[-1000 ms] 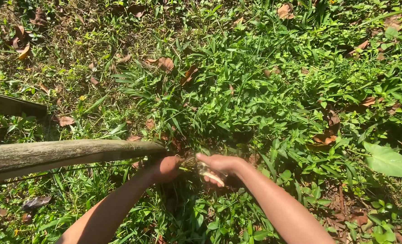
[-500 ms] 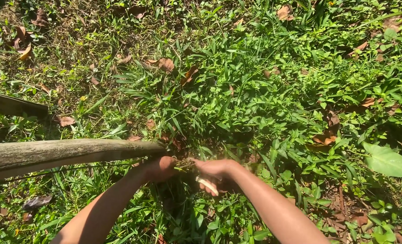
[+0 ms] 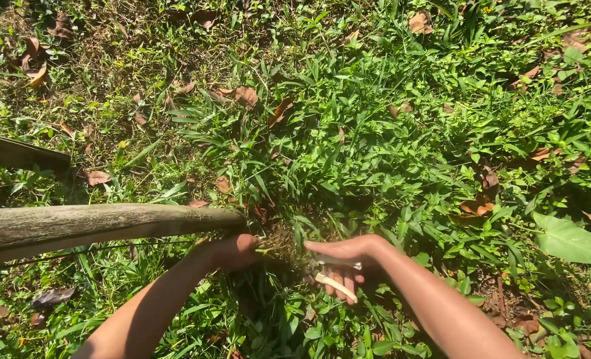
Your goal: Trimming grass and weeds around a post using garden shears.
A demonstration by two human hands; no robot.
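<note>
The left hand (image 3: 237, 250) grips a dry, tangled brown tuft of grass roots (image 3: 281, 240) beside the weathered grey log (image 3: 96, 226), while the right hand (image 3: 345, 259), closed round pale-handled metal shears (image 3: 332, 279), could nick those nearby fingers.

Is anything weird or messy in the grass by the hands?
Nothing much stands out. The left hand grips a tuft of dry roots and grass, and the right hand holds a pale-handled tool. A weathered wooden pole lies across the grass.
</note>
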